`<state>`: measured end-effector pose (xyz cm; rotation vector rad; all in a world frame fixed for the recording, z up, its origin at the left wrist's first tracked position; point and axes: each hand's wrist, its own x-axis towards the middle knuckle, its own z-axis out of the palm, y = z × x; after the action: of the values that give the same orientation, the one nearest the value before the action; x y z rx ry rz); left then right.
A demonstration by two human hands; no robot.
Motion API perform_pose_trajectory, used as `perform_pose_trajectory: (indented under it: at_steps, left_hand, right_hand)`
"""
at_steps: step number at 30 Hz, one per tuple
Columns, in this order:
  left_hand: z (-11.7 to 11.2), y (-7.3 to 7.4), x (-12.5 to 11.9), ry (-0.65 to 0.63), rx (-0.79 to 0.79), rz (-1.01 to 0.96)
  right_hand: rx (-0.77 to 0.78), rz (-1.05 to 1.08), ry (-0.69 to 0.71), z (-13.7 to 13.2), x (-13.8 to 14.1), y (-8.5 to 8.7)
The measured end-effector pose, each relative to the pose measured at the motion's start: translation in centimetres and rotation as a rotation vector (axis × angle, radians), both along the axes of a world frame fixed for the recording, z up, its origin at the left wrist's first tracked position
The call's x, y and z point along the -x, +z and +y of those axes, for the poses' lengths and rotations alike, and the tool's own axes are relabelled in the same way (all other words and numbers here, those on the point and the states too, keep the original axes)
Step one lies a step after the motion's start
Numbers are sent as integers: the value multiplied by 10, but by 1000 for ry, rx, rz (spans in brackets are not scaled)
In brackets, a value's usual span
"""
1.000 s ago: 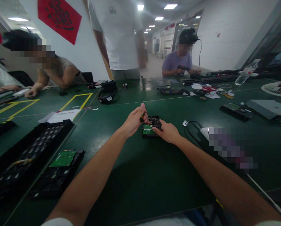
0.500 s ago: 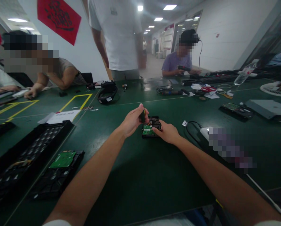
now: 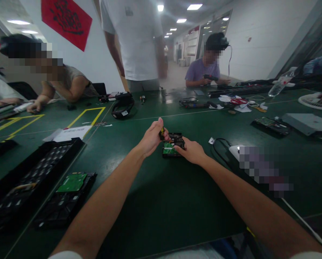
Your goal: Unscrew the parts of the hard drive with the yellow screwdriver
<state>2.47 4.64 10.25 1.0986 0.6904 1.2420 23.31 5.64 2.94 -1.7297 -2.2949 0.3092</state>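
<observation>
My left hand (image 3: 152, 138) is closed around the black and yellow handle of a screwdriver (image 3: 161, 134), thumb on top. The screwdriver is held over the left part of a hard drive (image 3: 169, 148) with a green circuit board and a black casing. Its tip is too small to make out. My right hand (image 3: 192, 151) grips the drive's right side, with the thumb across its top and the other fingers behind. The drive lies flat on the green table (image 3: 171, 198).
Another drive in a black frame (image 3: 72, 183) and a long black tray (image 3: 37, 180) lie at left. On the right are a white power strip (image 3: 235, 153) with a cable, a third drive (image 3: 271, 126) and a grey box (image 3: 306, 124). Co-workers sit or stand across the table.
The screwdriver handle has turned slightly in my left hand, showing more yellow, and the left fingers have shifted. My right hand and the drive stay in place.
</observation>
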Motion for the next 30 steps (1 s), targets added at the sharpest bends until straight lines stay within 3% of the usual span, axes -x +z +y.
perform_pose_trajectory:
  at_steps: [11, 18, 30]
  left_hand:
    - [3, -1, 1, -60, 27, 5]
    - [-1, 1, 0, -8, 5, 17]
    - [2, -2, -2, -28, 21, -2]
  right_hand:
    - [-4, 4, 7, 0, 0, 1]
    - [-7, -1, -1, 0, 0, 0]
    - [-16, 6, 10, 0, 0, -1]
